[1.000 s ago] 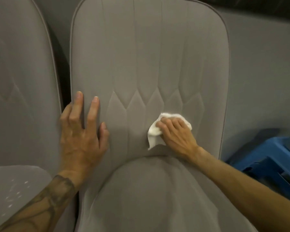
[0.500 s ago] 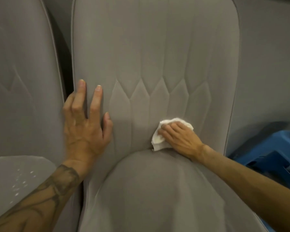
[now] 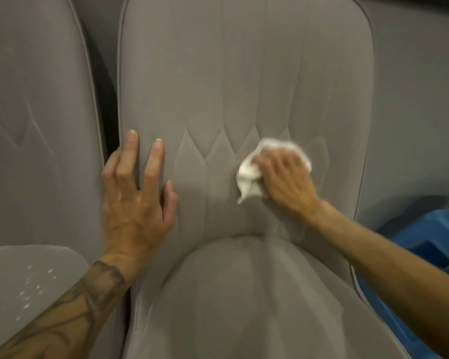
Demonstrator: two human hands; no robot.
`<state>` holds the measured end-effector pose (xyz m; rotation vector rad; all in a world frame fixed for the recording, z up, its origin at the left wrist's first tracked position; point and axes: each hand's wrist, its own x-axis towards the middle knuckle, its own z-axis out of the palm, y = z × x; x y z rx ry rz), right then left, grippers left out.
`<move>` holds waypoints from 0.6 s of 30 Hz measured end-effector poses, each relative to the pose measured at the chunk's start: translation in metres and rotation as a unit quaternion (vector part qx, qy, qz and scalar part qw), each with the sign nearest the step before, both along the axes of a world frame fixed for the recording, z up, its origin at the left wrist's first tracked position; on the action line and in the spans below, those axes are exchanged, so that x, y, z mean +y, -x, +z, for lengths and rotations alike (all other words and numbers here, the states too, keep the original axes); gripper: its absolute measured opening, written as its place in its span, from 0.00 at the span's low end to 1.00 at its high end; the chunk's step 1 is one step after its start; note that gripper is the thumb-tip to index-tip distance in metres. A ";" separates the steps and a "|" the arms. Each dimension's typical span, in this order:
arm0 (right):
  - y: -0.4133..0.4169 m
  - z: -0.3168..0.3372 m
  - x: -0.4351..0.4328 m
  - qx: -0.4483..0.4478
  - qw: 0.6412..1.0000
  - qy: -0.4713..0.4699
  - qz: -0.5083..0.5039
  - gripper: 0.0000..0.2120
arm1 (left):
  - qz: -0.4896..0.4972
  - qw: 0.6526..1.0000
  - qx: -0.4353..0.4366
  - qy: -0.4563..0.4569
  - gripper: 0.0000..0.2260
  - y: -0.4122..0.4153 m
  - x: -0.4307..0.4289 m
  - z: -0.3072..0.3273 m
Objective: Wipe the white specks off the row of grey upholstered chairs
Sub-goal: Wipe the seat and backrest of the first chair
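**Q:** What are the hands doing?

**A:** The view looks down on the grey upholstered middle chair. The right hand presses a crumpled white cloth against the lower backrest, right of centre. Its fingers are curled over the wad, and the hand is blurred. The left hand lies flat on the backrest's left edge, fingers straight, holding nothing.

**Q:** Where are the specks?

**A:** None show on this chair. A scatter of white specks lies on the seat of the left chair, low and to the left of both hands. The left hand is nearer them, but the cloth is in the right. Reaching them likely means carrying the cloth leftward, across the left forearm. A blue object sits at far right.
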<state>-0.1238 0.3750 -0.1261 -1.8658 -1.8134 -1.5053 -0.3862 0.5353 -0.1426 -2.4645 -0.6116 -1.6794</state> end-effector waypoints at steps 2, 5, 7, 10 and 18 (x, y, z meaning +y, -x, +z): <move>-0.004 0.051 0.026 0.092 0.983 -0.160 -0.024 0.12 | -0.001 1.000 0.002 0.002 0.27 0.000 0.000 -0.001; 0.008 0.080 0.060 0.170 0.932 -0.314 -0.060 0.09 | -0.001 1.000 0.001 0.003 0.27 0.000 0.002 -0.002; 0.026 0.049 0.062 0.184 0.945 -0.270 -0.037 0.13 | -0.001 1.000 0.002 -0.001 0.27 0.000 0.002 -0.002; 0.043 0.011 0.043 0.131 0.985 -0.108 0.041 0.10 | -0.002 1.000 0.007 0.004 0.27 0.000 0.002 -0.002; 0.013 0.145 0.098 0.181 0.897 -0.402 -0.034 0.10 | -0.011 1.000 -0.004 -0.008 0.27 -0.002 0.006 -0.005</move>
